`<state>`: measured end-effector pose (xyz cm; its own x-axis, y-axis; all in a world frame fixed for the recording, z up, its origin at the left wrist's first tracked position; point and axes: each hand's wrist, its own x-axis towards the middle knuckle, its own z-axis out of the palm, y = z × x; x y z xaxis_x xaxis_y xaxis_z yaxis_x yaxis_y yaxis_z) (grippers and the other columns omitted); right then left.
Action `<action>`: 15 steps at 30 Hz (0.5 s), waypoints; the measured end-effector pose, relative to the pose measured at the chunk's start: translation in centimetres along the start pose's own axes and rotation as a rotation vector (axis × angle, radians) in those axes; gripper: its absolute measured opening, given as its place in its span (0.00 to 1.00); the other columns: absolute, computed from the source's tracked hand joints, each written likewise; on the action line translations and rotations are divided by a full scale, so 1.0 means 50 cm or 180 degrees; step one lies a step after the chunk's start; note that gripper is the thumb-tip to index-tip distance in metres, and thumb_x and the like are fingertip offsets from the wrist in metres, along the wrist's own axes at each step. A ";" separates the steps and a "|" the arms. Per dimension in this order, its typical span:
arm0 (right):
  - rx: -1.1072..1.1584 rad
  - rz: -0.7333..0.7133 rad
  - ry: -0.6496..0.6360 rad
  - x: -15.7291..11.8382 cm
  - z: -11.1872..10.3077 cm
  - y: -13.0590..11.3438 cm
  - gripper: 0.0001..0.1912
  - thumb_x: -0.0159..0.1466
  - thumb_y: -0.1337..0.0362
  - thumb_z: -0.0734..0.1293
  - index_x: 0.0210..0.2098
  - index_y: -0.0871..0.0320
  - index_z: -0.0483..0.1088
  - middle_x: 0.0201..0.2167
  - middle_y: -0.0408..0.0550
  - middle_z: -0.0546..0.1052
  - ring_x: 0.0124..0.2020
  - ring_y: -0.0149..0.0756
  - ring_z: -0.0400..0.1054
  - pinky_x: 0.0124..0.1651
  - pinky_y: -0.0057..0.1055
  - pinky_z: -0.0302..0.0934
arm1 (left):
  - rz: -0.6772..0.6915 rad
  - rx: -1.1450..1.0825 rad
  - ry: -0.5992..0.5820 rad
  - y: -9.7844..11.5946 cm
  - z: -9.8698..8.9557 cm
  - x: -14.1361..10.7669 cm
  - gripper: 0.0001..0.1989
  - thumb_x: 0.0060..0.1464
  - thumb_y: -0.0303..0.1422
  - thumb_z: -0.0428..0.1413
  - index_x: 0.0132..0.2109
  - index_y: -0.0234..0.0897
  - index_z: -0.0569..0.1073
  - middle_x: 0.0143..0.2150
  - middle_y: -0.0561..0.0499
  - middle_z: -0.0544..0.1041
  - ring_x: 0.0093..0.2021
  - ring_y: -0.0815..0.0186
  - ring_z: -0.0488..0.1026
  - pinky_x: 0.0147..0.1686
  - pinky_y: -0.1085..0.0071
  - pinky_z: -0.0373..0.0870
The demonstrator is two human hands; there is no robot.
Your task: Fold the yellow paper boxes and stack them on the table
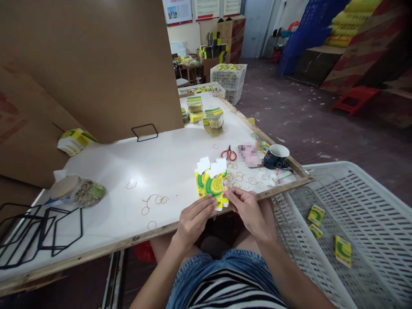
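Two flat yellow-and-green cardboard box blanks (pixel 212 184) with white flaps overlap at the table's front edge. My left hand (pixel 196 216) grips their lower left part, its fingers laid over the front and its thumb not visible. At their right side, my right hand (pixel 247 210) pinches the printed edge between thumb and fingers. Just beyond the blanks lie red-handled scissors (pixel 228 153). Several rubber bands (pixel 240 176) are scattered to the right of the blanks, with more rubber bands (pixel 157 199) to the left.
Bundled blanks (pixel 214 118) stand at the back of the white table (pixel 116 171). A dark mug (pixel 276 156) sits near the right edge, a jar (pixel 86 193) and black wire frames (pixel 61 231) at left. A white crate (pixel 363 223) at right holds several folded boxes (pixel 343 251).
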<state>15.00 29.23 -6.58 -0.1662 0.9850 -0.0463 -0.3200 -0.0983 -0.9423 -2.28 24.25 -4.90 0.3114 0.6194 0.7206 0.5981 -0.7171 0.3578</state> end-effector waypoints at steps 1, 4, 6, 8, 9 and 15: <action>-0.0030 -0.0031 0.0034 -0.004 0.000 -0.004 0.21 0.53 0.46 0.73 0.28 0.60 0.74 0.17 0.38 0.65 0.18 0.25 0.51 0.20 0.25 0.46 | -0.0004 -0.0068 0.0002 0.009 -0.002 0.000 0.14 0.58 0.24 0.55 0.50 0.41 0.76 0.48 0.46 0.81 0.53 0.59 0.76 0.49 0.60 0.78; -0.0181 -0.0166 0.0083 -0.014 0.004 -0.009 0.20 0.56 0.47 0.71 0.29 0.59 0.74 0.18 0.40 0.67 0.19 0.26 0.55 0.21 0.25 0.52 | -0.0541 -0.0315 0.0598 0.017 -0.011 -0.002 0.13 0.57 0.27 0.58 0.49 0.42 0.76 0.51 0.45 0.79 0.53 0.58 0.76 0.51 0.58 0.76; -0.0270 -0.0243 -0.0082 -0.019 0.012 -0.007 0.19 0.57 0.48 0.71 0.30 0.59 0.75 0.22 0.43 0.72 0.23 0.30 0.62 0.26 0.27 0.59 | -0.1225 -0.0750 0.1132 0.010 -0.019 -0.003 0.12 0.58 0.31 0.58 0.49 0.41 0.76 0.51 0.45 0.79 0.52 0.58 0.76 0.49 0.60 0.77; -0.0291 -0.0277 -0.0345 -0.024 0.024 -0.001 0.17 0.57 0.49 0.71 0.30 0.58 0.76 0.28 0.47 0.77 0.30 0.35 0.69 0.34 0.30 0.66 | -0.1913 -0.1417 0.1344 -0.001 -0.026 -0.003 0.14 0.56 0.38 0.59 0.49 0.39 0.76 0.48 0.44 0.80 0.50 0.57 0.77 0.45 0.63 0.77; -0.0275 -0.0276 -0.0471 -0.026 0.030 0.003 0.17 0.58 0.49 0.71 0.30 0.58 0.76 0.31 0.48 0.78 0.33 0.38 0.71 0.38 0.33 0.67 | -0.2224 -0.1787 0.1256 -0.006 -0.030 -0.002 0.18 0.54 0.42 0.61 0.49 0.38 0.76 0.47 0.43 0.81 0.48 0.57 0.78 0.44 0.63 0.78; 0.0155 -0.0017 -0.0654 -0.034 0.057 0.027 0.17 0.56 0.51 0.73 0.37 0.56 0.70 0.23 0.42 0.76 0.27 0.35 0.71 0.32 0.31 0.67 | -0.2949 -0.3280 0.0241 0.000 -0.036 -0.005 0.31 0.44 0.55 0.62 0.47 0.36 0.77 0.41 0.41 0.82 0.43 0.52 0.79 0.41 0.59 0.78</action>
<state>12.18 27.01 -6.83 -0.3494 0.9364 0.0319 -0.3653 -0.1048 -0.9250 -3.69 23.53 -3.99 0.0445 0.9990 0.0005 -0.2567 0.0110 0.9664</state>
